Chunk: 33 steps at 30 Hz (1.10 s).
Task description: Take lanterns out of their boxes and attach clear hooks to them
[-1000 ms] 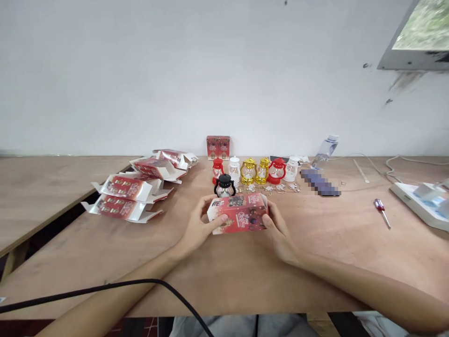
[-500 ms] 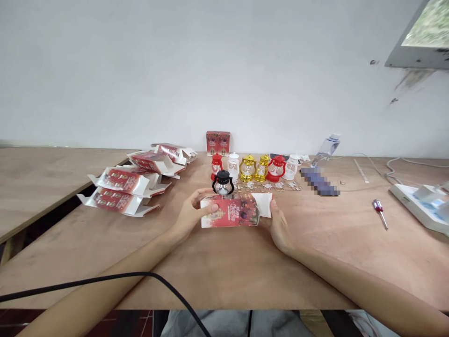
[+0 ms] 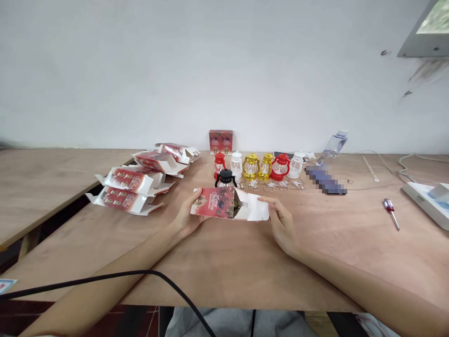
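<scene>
Flat cartons (image 3: pixel 128 192) lay heaped at the left of the table (image 3: pixel 228 262). The left hand (image 3: pixel 185 216) gripped the red box (image 3: pixel 217 204) by its closed end, just above the tabletop; it looked light, thin card, easily crushed. Its right end gaped, contents unclear. The right hand (image 3: pixel 282 223) pinched the white flap (image 3: pixel 256 210).

You've got flattened red cartons (image 3: pixel 135 189) stacked at left on the wooden table (image 3: pixel 315 262). Gold lanterns (image 3: pixel 257 166) sit between red and white ones; two red boxes (image 3: pixel 220 142) stand behind. Red-handled screwdriver (image 3: pixel 391 210) lies right; a plastic bottle (image 3: pixel 333 146) rests near the wall.
</scene>
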Motion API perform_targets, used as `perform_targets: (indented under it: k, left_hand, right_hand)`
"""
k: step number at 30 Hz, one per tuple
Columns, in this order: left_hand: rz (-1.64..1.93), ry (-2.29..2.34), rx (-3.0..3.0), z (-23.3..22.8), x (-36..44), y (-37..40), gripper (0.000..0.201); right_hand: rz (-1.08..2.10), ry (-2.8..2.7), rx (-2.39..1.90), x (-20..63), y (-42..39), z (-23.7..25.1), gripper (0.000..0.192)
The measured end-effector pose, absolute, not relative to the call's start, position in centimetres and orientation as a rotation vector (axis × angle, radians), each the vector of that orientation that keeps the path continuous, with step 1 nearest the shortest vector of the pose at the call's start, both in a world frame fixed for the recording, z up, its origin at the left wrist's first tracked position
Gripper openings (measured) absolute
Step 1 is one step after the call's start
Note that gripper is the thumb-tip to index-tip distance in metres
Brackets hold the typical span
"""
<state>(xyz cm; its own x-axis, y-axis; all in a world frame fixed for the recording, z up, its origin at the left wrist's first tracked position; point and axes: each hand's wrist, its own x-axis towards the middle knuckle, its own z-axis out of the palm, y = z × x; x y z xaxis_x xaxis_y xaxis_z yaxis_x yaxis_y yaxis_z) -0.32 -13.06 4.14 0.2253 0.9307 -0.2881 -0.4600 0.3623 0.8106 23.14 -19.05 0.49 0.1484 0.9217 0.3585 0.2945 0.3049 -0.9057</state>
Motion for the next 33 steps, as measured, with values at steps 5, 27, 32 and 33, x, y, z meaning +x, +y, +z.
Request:
perform_targets:
  k: [5,27,32,33]
  left_hand:
    - [1.172,0.949,0.792,3.7,0.1,-13.0,0.032]
    - [1.512,0.336,2.273,1.8,-0.6,-15.9,0.077]
    - [1.54,0.274,2.36,2.0,-0.7,-15.5,0.084]
    - [1.556,0.248,2.391,2.0,-0.7,-15.5,0.084]
  right_hand:
    - [0.395,-1.492,-1.175,23.2,-19.2,0.6,0.031]
    - [1.18,-1.119,-1.028,22.0,-19.4,1.5,0.014]
    - [1.332,-0.935,-0.925,22.7,-18.6,1.2,0.017]
    - [1.336,-0.909,-0.914,23.1,-18.3,1.2,0.019]
